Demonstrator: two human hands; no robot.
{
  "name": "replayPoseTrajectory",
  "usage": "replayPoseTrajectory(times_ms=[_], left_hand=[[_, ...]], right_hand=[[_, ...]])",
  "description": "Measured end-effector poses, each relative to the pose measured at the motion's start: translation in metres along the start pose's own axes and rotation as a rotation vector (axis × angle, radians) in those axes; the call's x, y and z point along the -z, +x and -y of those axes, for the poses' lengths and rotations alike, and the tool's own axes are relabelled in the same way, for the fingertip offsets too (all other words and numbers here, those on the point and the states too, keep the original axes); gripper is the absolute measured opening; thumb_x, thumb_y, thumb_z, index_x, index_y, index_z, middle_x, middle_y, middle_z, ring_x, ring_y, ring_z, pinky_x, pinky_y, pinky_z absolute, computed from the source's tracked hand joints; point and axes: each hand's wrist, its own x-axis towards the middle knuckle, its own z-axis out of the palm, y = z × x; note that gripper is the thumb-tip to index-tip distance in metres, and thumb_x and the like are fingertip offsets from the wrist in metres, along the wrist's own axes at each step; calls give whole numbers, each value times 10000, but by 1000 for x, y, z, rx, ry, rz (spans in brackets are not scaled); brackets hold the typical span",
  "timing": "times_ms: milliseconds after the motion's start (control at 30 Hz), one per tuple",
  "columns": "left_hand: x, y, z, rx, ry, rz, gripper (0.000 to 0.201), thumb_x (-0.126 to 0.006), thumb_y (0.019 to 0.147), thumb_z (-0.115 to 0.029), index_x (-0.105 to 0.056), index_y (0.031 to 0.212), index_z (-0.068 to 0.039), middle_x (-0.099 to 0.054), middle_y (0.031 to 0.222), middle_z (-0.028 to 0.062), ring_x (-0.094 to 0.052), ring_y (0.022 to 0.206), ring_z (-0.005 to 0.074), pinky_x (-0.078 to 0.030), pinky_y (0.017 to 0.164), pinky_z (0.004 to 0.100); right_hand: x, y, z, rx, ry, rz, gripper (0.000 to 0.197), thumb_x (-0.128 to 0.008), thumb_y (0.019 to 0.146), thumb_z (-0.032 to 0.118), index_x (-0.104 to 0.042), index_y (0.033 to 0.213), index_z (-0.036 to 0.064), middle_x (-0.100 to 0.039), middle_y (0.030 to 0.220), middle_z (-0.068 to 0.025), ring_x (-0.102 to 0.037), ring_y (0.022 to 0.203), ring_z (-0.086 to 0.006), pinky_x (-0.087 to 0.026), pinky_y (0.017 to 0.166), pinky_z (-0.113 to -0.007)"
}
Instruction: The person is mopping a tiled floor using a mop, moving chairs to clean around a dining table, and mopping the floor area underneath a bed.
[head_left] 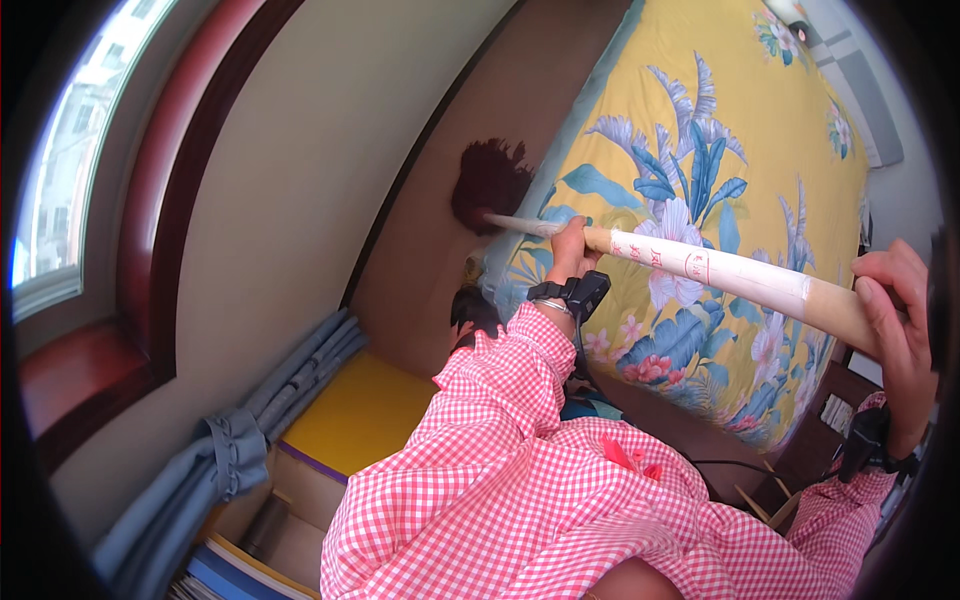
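A mop with a dark maroon, shaggy head [490, 185] rests on the brown floor between the wall and the bed. Its pale wooden handle [720, 268], partly wrapped in a white printed label, slants across the view toward the right. Low on the handle, nearer the mop head, my left hand [572, 250] is closed around it. At the upper end, my right hand [897, 305] grips the handle with its thumb along the side; part of that hand is cut by the dark rim. Both wrists carry black strapped devices, and pink checked sleeves cover my arms.
The bed [610, 200] with a yellow flowered cover stands right of the mop. A window frame [150, 230] and wall run along the left. A tied blue curtain [235, 450] hangs beside a yellow-topped box [360, 415]. A dark cabinet [840, 390] is at right.
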Motion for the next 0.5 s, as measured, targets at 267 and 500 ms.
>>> replayPoseTrajectory(times_ms=[267, 500], left_hand=[[72, -32, -3, -139, -5, -56, 268, -549, 790, -138, -423, 985, -5, -525, 797, 105, -584, 614, 259, -506, 482, 380], [148, -54, -32, -255, -43, -100, 264, -571, 779, -101, -441, 969, 27, -537, 817, 109, -590, 668, 256, -506, 538, 386]], right_hand=[[-40, -32, 5, 63, 239, -45, 80, -553, 762, 51, -552, 717, -15, -483, 663, -86, -472, 590, -169, -342, 543, -264], [-71, -31, 38, 76, 383, -35, 63, -574, 729, 44, -560, 725, -17, -476, 625, -78, -464, 567, -173, -341, 530, -269]])
